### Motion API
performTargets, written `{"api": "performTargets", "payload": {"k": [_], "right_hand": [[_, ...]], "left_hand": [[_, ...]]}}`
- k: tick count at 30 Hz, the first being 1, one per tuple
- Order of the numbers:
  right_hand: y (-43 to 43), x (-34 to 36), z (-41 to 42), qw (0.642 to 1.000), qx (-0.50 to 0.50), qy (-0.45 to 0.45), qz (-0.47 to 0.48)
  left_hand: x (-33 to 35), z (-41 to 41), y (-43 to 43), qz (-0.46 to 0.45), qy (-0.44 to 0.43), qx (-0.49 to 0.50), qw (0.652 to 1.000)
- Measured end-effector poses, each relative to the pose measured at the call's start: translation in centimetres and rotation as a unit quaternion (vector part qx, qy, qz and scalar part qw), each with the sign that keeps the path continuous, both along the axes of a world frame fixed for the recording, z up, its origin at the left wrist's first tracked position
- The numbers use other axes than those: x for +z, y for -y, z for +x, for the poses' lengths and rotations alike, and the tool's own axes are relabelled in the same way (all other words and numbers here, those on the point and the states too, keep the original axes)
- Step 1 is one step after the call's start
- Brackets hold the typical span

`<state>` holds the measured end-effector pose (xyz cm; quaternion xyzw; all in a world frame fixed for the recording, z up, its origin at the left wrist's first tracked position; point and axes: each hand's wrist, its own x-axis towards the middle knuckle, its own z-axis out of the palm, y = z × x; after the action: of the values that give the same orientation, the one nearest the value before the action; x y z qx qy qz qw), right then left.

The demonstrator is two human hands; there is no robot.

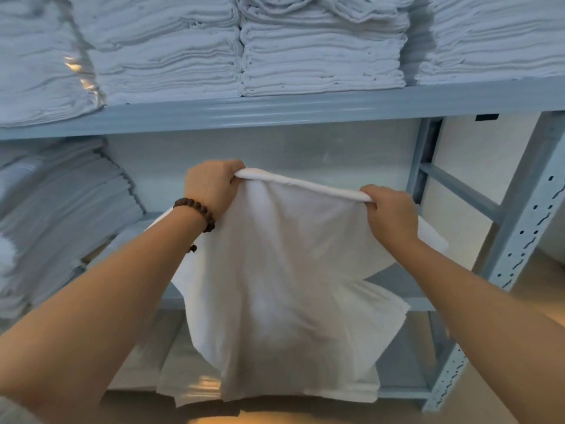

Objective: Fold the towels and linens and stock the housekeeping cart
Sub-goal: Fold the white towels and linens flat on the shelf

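Far left on the middle shelf there's a slumping stack of folded white linens (61,215). Next to it the left hand (211,186), with a brown wooden bead bracelet (195,214) on the wrist, has its fingers curled tight around one top corner of a thin white cotton sheet-like cloth (284,286). The cloth hangs in mid-air in front of the grey-blue metal shelving unit (275,110) and drapes down past the lower shelf. It looks light, soft and totally floppy, so I'd say the top edge and corners are the only sensible place to hold it. The right hand (391,211) grips the other corner the same way, the edge sagging and rolled between them. Neat piles of folded white towels (321,56) fill the top shelf, and a perforated upright post (526,209) stands on the right. No bench in sight.
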<state>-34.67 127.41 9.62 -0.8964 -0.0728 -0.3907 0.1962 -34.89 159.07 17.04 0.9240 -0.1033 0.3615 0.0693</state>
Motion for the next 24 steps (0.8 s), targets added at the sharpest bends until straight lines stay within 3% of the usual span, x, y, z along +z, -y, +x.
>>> {"api": "performTargets", "payload": {"k": [7,10,12,15,19,20,23,24], "right_hand": [[-1.5,8.9,0.2,0.99,-0.089,0.041,-0.097],[-1.7,9.0,0.1,0.988,-0.103,0.085,-0.072],[-2.5,7.0,-0.4,0.99,-0.098,0.03,-0.092],[-2.7,4.9,0.0,0.976,-0.053,-0.072,-0.196],[-2.3,4.7,0.5,0.991,-0.074,0.062,-0.096],[-2.6,3.8,0.4,0.99,-0.084,0.047,-0.098],[-3.6,0.4,0.8,0.974,-0.061,-0.105,-0.193],[-3.6,0.4,1.4,0.972,-0.055,-0.115,-0.199]], "left_hand": [[3.2,0.0,-1.5,0.015,-0.019,0.002,1.0],[2.9,0.3,-2.5,-0.031,0.037,0.006,0.999],[1.3,0.1,-2.6,-0.005,0.014,0.006,1.0],[-0.5,0.2,-3.3,0.117,-0.067,0.017,0.991],[-0.4,1.0,-4.8,0.078,0.086,-0.011,0.993],[-1.3,1.0,-4.8,0.095,0.074,-0.017,0.993],[-4.6,1.5,-4.2,0.201,-0.092,0.004,0.975],[-4.8,2.1,-4.5,0.208,-0.104,0.01,0.973]]}}
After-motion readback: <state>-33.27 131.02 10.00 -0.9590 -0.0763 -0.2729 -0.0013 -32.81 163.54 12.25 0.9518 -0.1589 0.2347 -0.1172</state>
